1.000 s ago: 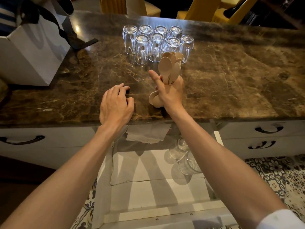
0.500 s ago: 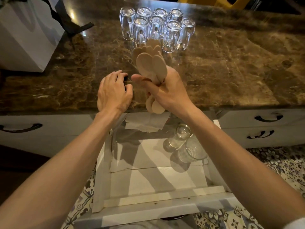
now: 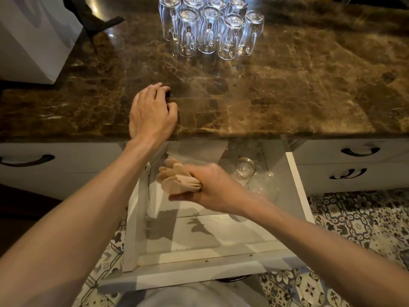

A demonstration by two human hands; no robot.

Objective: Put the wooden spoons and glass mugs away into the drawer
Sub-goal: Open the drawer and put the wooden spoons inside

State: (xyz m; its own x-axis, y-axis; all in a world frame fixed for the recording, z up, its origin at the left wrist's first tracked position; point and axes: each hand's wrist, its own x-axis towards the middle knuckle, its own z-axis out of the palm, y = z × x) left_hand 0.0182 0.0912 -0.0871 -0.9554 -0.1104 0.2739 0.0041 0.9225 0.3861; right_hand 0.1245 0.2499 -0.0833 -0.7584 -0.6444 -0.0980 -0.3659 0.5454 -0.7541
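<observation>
A dark marble desk (image 3: pixel 287 96) is filling the upper half of the view, and a white drawer (image 3: pixel 199 251) is standing pulled out below its front edge, above patterned floor tiles (image 3: pixel 354 229). A cluster of glass mugs (image 3: pixel 210 29) is waiting upside down at the far side of the desk, well apart from both hands. They are likely hard, smooth and breakable, so each is probably best taken by its handle or around its body and set down gently. The wooden spoons (image 3: pixel 174 180) are being carried as a bunch over the drawer's left half. The right hand (image 3: pixel 212 187) is gripping their handles in a closed fist, with the bowls fanning out to the left. They are looking light and stiff, so a bundled grip seems safe, though loose ones could slide apart. The left hand (image 3: pixel 150 111) is resting on the front edge of the desk, fingers loosely curled and holding nothing. Motion blur is smearing the spoons, so their number is staying unclear. The fist is hiding their handles. Clear glasses (image 3: pixel 245 169) are lying at the drawer's back right, partly shadowed by the desk, and their count is hard to make out. A white bag (image 3: pixel 33 36) is being cut off at the left.
</observation>
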